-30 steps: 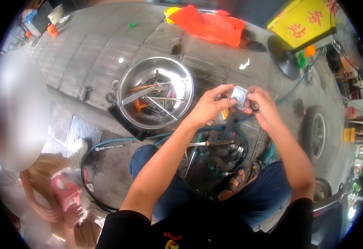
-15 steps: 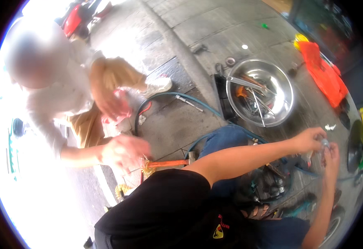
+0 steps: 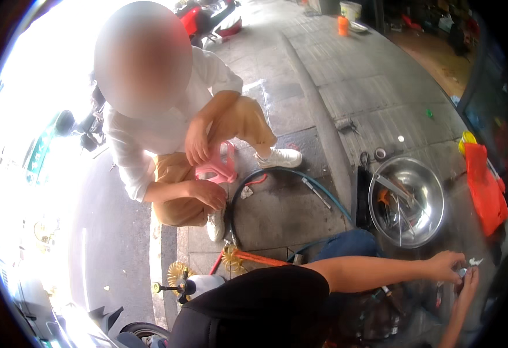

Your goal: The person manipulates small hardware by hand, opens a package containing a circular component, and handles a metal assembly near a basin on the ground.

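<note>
Out at the right side, my left hand (image 3: 446, 267) and my right hand (image 3: 468, 284) meet, fingers closed around one small grey rounded piece (image 3: 463, 271). Only a bit of it shows between the fingertips, so its kind cannot be made out. My left arm stretches across from a black sleeve, while the right forearm rises from the lower edge. Just past the fingers, a scrap of white paper (image 3: 475, 262) lies on the pavement. Left of my hands stands a steel bowl (image 3: 435, 217) with pliers-like and rod-shaped tools in it.
A person (image 3: 149, 139) in white sits facing me, hands over the knees, by a pink stool (image 3: 222, 162). A blue-green hose (image 3: 291, 171) curves over the paving. Nearby are an orange bar (image 3: 259, 257), a yellow coiled hose (image 3: 178, 272), a black tray (image 3: 363, 200) and a red bag (image 3: 486, 188).
The view has swung, so the bowl and the person sit lower and more of the street shows. The person's hand has drawn back from the orange bar to the knee. My hands still grip the piece.
</note>
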`<action>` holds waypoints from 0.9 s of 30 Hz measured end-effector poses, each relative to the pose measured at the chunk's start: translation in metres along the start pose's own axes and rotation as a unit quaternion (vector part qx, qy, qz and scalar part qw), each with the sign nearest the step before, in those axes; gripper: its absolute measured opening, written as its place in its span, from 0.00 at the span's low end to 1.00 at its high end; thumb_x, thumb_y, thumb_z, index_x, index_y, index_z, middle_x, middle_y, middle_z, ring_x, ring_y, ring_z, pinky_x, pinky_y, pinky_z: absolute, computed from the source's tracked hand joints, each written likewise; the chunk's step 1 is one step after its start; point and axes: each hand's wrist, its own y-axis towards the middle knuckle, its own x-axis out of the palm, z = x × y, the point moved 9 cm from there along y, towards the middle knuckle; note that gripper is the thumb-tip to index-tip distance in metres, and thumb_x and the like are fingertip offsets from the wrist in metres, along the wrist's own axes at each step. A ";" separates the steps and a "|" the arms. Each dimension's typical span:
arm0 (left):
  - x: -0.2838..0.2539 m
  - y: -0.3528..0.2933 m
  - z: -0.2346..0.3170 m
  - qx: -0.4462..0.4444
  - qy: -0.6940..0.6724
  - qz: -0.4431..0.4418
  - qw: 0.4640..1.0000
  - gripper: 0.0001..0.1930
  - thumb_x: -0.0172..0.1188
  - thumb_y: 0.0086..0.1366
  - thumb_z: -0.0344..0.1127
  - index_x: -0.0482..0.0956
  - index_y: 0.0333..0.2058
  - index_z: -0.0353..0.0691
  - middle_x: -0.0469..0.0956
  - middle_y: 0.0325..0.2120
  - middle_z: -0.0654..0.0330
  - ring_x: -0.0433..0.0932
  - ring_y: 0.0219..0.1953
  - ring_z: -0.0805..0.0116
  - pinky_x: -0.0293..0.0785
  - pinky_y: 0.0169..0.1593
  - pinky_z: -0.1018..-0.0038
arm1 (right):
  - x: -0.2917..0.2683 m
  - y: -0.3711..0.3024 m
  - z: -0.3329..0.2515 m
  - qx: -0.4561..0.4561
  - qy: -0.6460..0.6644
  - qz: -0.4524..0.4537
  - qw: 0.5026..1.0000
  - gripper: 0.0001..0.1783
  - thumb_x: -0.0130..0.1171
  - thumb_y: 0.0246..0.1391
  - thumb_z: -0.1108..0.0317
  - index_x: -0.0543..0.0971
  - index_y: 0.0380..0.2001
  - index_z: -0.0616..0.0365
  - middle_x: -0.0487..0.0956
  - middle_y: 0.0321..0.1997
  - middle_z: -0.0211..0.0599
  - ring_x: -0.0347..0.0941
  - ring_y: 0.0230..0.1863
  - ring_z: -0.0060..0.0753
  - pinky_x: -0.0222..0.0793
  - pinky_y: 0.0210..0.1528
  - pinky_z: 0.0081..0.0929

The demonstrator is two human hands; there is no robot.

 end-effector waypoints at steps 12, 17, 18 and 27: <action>-0.030 -0.007 0.019 0.006 0.016 0.067 0.998 0.24 0.63 0.46 0.40 0.75 0.43 0.35 0.79 0.31 0.48 0.79 0.35 0.52 0.73 0.39 0.63 | 0.031 -0.004 -0.037 0.015 -0.004 -0.112 0.994 0.07 0.51 0.62 0.65 0.71 0.41 0.55 0.67 0.31 0.18 0.61 0.30 0.07 0.55 0.29 0.09; -0.032 -0.007 0.024 -0.003 0.018 0.065 0.998 0.25 0.62 0.46 0.41 0.74 0.42 0.33 0.79 0.30 0.47 0.78 0.34 0.51 0.73 0.39 0.64 | 0.044 -0.002 -0.051 -0.071 -0.016 -0.100 0.992 0.10 0.49 0.62 0.63 0.64 0.27 0.50 0.60 0.19 0.18 0.52 0.17 0.08 0.44 0.17 0.13; -0.032 -0.008 0.024 -0.004 0.013 0.055 0.998 0.25 0.62 0.46 0.41 0.74 0.42 0.32 0.78 0.30 0.47 0.78 0.33 0.51 0.73 0.39 0.64 | 0.046 -0.004 -0.048 -0.043 -0.018 -0.100 0.994 0.11 0.50 0.62 0.62 0.63 0.27 0.50 0.59 0.19 0.19 0.52 0.17 0.08 0.45 0.18 0.13; -0.025 -0.014 0.014 -0.029 -0.218 -0.021 0.975 0.14 0.55 0.59 0.37 0.76 0.39 0.32 0.78 0.29 0.59 0.76 0.33 0.70 0.71 0.38 0.74 | 0.065 -0.022 -0.069 -0.077 0.028 -0.094 0.992 0.13 0.54 0.58 0.63 0.69 0.44 0.56 0.70 0.35 0.23 0.61 0.25 0.11 0.54 0.22 0.11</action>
